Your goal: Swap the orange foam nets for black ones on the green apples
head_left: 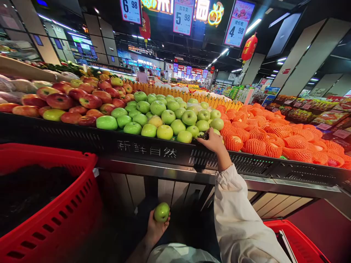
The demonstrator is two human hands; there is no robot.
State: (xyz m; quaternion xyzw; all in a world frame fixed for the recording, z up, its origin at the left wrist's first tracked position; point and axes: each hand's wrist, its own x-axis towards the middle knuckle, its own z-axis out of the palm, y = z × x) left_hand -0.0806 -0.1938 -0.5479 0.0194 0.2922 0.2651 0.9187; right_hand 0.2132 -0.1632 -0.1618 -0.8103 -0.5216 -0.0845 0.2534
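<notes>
Low in front of my body, my left hand (157, 227) is wrapped round a green apple (161, 212). My right hand (214, 141), in a white sleeve (237, 204), reaches to the front right corner of the heaped green apples (168, 117). Its fingers are bent around a dark, crumpled-looking thing (203, 136) at the display's black front rim (153, 148). What this dark thing is, I cannot make out. Green apples lie right beside and behind these fingers.
Red apples (90, 101) are piled to the left, fruit in orange foam nets (270, 128) to the right. A large red basket (90, 171) stands at left, another red container (301, 237) at lower right. An arm (30, 69) extends over the far left. Price signs (183, 18) hang above.
</notes>
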